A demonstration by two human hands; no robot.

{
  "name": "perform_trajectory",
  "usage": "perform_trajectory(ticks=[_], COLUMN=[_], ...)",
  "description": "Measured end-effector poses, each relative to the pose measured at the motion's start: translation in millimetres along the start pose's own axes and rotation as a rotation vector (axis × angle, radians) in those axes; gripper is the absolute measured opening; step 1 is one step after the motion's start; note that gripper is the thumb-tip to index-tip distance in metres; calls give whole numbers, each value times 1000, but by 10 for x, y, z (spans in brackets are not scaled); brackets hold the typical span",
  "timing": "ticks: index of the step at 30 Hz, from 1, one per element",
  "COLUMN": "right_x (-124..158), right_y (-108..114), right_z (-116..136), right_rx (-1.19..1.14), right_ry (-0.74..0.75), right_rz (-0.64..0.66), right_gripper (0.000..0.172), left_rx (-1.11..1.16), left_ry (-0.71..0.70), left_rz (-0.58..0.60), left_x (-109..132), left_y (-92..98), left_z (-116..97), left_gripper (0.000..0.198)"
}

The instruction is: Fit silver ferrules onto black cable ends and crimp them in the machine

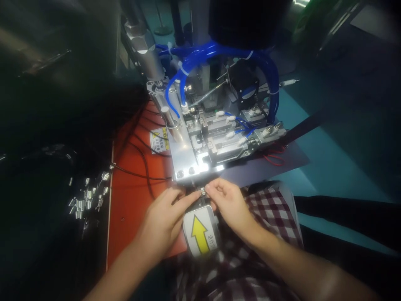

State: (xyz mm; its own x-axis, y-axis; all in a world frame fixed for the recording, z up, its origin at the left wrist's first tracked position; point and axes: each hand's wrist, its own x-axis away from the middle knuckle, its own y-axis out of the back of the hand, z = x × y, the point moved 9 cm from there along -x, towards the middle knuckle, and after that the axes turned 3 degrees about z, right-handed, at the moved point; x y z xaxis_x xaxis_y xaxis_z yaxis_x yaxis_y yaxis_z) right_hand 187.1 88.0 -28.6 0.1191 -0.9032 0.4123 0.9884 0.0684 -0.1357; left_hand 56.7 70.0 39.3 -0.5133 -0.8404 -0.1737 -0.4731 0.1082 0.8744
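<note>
Seen from above, looking down at two bare hands meeting at the front edge of a metal fixture (200,163). Left hand (164,217) and right hand (227,202) close together, fingertips almost touching, both pinching a small metal piece (203,192) (too tiny to tell its exact shape) just below the fixture's front lip. Directly under the hands, a white tab with a yellow arrow (200,235) pointing away toward the machine. Fixture set on an orange mat (134,196), with blue air hoses (216,52) looping overhead and black wires trailing left. Off to the left, in the dark, a scatter of small silver sleeves (87,196). Checked fabric (269,213) beneath the right wrist.
</note>
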Motion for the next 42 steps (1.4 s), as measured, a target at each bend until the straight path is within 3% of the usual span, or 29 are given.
perform_trajectory(ticks=[4, 7, 11, 17, 21, 31, 38, 42], right_x=[-28, -66, -105, -101, -107, -110, -178, -167], right_y=[-80, -31, -12, -72, -70, -41, 8, -1], right_z=[-169, -225, -155, 38, 77, 116, -102, -121], right_rx=[-110, -151, -5, 162, 141, 274, 65, 109], right_ry=[-133, -154, -41, 194, 225, 348, 91, 99], right_rz=[144, 148, 159, 177, 160, 113, 210, 197], right_gripper=[33, 39, 41, 25, 23, 21, 34, 36], left_rx=[109, 110, 108, 68, 46, 3, -9, -10], left_ry=[5, -6, -17, -9, 44, -59, -40, -34], left_rz=[-93, -95, -65, -43, -79, -109, -76, -80], left_x=[7, 8, 0, 18, 54, 105, 88, 88], left_y=[77, 83, 78, 68, 121, 96, 65, 73], left_z=[-1, -23, -39, 6, 72, 28, 37, 44], left_gripper=[23, 22, 24, 27, 21, 29, 25, 25])
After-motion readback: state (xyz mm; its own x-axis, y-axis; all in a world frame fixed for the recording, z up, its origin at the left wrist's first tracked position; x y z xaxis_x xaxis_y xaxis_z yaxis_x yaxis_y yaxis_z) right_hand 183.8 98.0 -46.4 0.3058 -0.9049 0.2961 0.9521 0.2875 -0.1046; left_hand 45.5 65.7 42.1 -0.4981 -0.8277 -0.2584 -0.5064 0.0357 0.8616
